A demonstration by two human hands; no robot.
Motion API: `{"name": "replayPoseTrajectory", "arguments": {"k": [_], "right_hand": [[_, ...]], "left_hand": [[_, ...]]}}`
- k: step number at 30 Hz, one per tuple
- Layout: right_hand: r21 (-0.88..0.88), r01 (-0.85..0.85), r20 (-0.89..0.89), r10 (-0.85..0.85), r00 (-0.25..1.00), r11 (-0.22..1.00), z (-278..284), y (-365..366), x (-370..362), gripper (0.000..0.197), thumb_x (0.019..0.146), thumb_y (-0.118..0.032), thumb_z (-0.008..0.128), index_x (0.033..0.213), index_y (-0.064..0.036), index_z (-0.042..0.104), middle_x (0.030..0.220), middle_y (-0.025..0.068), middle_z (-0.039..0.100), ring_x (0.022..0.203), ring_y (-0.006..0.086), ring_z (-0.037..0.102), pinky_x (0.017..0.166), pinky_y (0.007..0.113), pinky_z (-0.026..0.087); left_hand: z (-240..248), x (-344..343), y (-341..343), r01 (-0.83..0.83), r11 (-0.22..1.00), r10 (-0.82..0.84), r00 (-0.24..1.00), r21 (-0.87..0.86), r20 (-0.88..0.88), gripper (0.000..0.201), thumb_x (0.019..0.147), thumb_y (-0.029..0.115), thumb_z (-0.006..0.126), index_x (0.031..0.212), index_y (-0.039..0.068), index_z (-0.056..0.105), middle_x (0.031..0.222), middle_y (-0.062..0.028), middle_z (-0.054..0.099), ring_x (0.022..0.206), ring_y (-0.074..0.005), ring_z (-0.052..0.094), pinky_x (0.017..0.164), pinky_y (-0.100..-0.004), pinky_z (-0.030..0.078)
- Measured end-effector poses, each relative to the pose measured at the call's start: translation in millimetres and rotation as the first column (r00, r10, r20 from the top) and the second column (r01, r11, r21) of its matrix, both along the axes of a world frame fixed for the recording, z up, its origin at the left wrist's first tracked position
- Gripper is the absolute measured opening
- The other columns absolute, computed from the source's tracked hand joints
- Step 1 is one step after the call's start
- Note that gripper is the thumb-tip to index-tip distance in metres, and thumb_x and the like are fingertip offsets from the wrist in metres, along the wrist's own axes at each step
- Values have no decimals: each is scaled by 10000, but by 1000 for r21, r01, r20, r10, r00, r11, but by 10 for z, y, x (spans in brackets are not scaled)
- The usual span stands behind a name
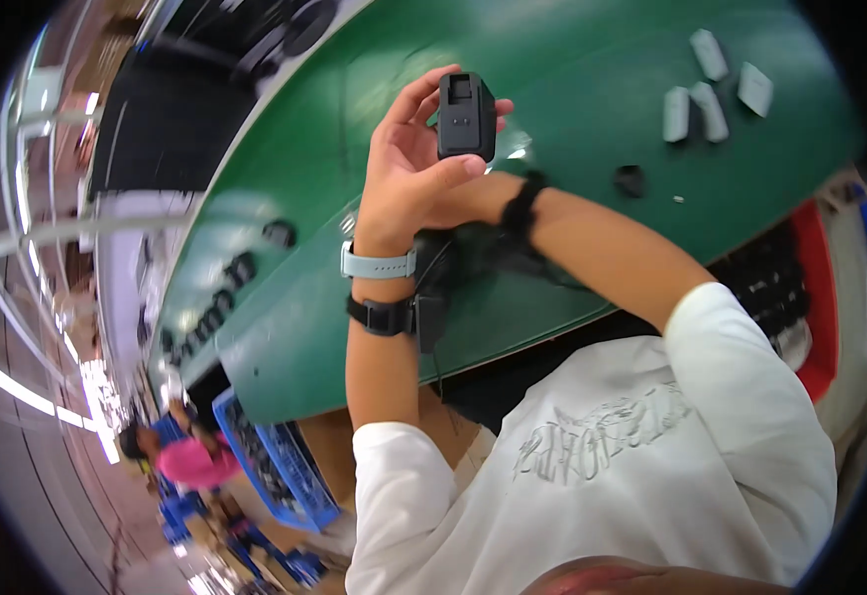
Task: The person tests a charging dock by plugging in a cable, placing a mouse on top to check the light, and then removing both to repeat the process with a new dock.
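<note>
My left hand [404, 164] holds up a small black plastic box [468, 124] over the green table. The box has rounded corners, a square recess near its top end and two tiny dots below it. Thumb and fingers grip it from the sides. My right forearm crosses behind the left wrist. Only the back part of my right hand [470, 199] shows there; its fingers are hidden. Behind the box lies something clear and shiny [519, 147], perhaps plastic film. Dark items and a cable sit blurred below my wrists.
Several white blocks [709, 55] lie on the green table [592, 59] at far right, with a small black piece [630, 180] nearer. Black parts [217, 307] line the left edge. Below stand a blue crate [299, 486] and a red bin [822, 297]. A person in pink [195, 461] is at lower left.
</note>
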State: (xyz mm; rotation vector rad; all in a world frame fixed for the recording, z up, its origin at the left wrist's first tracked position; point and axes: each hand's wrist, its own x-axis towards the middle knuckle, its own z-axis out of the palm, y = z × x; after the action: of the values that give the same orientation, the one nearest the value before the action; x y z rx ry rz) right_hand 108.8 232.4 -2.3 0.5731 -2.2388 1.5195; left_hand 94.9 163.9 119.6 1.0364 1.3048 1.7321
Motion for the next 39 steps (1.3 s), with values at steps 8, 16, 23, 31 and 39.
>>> {"name": "replayPoseTrajectory", "arguments": {"k": [8,16,23,31,39], "right_hand": [[45,106,103,-110,989,993,75,23,-47,211,978,-248,686,1012,-40,694,909,139,692,865,348,662,740,429,516],[49,243,3,-243,970,969,161,64,-55,221,1032,-205,602,983,-11,698,875,101,660,875,279,615,814,379,474],[266,244,-145,-212,967,933,135,138,-33,174,1050,-182,565,996,-63,680,887,48,610,881,246,574,956,377,397],[298,192,-131,-159,979,935,127,95,5,145,1041,-174,594,966,-71,664,835,38,554,845,224,542,1018,385,356],[333,185,-143,-144,979,924,111,38,-37,135,1032,-163,597,958,-66,655,856,51,560,859,241,546,1016,394,358]], "left_hand": [[-418,-522,-991,-177,975,159,978,135,132,854,867,286,801,1484,-125,379,1270,-280,632,1033,-413,721,880,-436,628],[-797,-806,-1463,-370,924,367,929,96,48,737,734,-187,615,1433,33,540,1434,-196,548,1078,-308,684,932,-400,593],[-728,-721,-1434,-360,921,334,927,-150,-173,575,744,-115,732,1294,18,631,1167,-84,678,1045,-172,672,920,-302,562],[-783,-752,-1488,-354,928,291,883,-117,-368,568,701,-101,698,1258,-5,639,1154,-80,690,1065,-152,655,944,-298,539],[-782,-676,-1445,-427,898,358,850,-107,-386,554,698,-42,672,1247,15,621,1098,-78,679,1027,-151,646,942,-298,536]]}}
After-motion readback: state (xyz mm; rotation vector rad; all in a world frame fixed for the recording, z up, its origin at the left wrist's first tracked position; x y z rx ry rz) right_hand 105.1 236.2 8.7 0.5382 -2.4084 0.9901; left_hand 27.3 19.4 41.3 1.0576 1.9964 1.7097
